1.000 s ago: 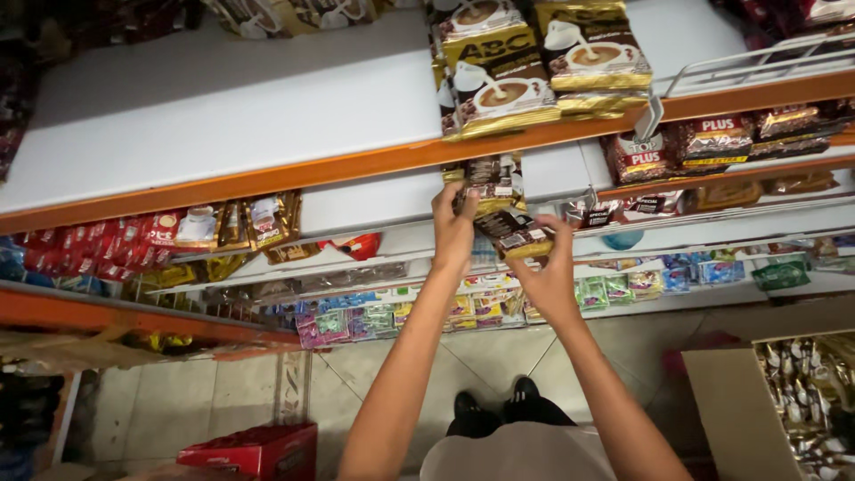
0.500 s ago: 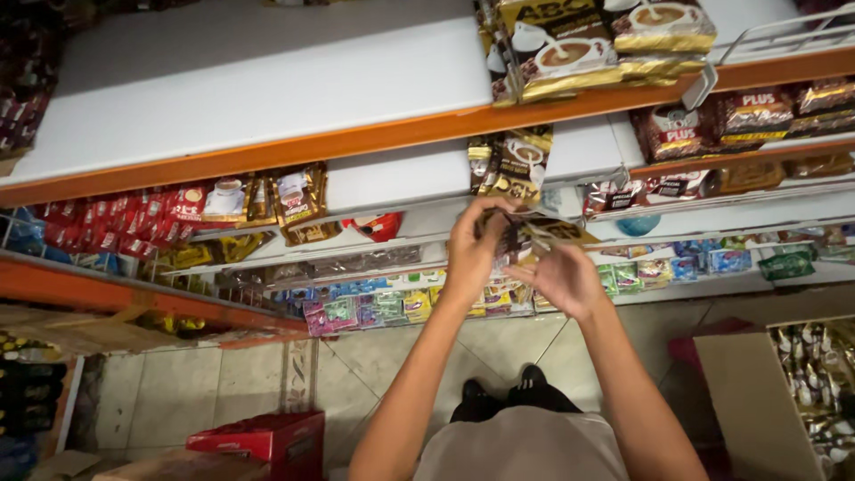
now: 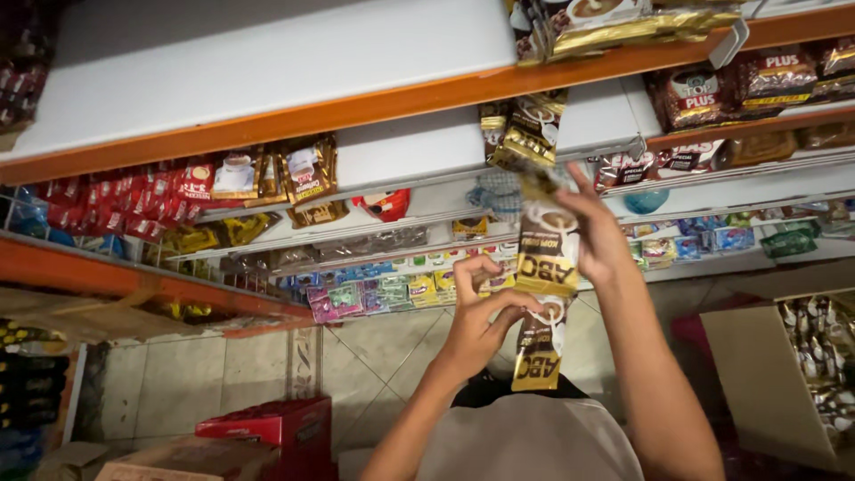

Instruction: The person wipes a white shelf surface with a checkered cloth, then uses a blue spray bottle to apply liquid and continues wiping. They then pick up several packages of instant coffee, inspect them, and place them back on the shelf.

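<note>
Left hand (image 3: 481,316): fingers curled shut, pinching the lower part of a hanging strip of glossy gold-and-brown foil sachets (image 3: 545,294); thumb and forefinger meet on the strip's left edge.
Right hand (image 3: 595,233): raised higher, fingers bent around the strip's upper sachet, gripping it from the right side; fingertips partly blurred.
Sachet strip: flat rectangular packets joined end to end, shiny crinkled film, each printed with a white cup; it hangs upright between the two hands, in front of the shelves, lower end dangling over the person's pale shirt (image 3: 534,441).
Shelving: white metal shelf board with an orange front edge (image 3: 267,116), smooth and matte; a second orange-edged shelf low on the left.
Above the hands: more gold-brown sachets (image 3: 525,129) hanging from the shelf just over the strip; large gold foil coffee bags (image 3: 623,22) on the top shelf.
Left rows: small red foil sachets (image 3: 116,200), then brown packets with a cup picture (image 3: 303,169).
Right rows: dark red-brown pouches (image 3: 730,89) with light labels.
Lower tier: small sachets in blue, green, purple and yellow (image 3: 374,289).
Floor: pale tiles; red cardboard box (image 3: 276,428) at lower left.
Far right: open brown cardboard carton (image 3: 784,383) holding more packets.
</note>
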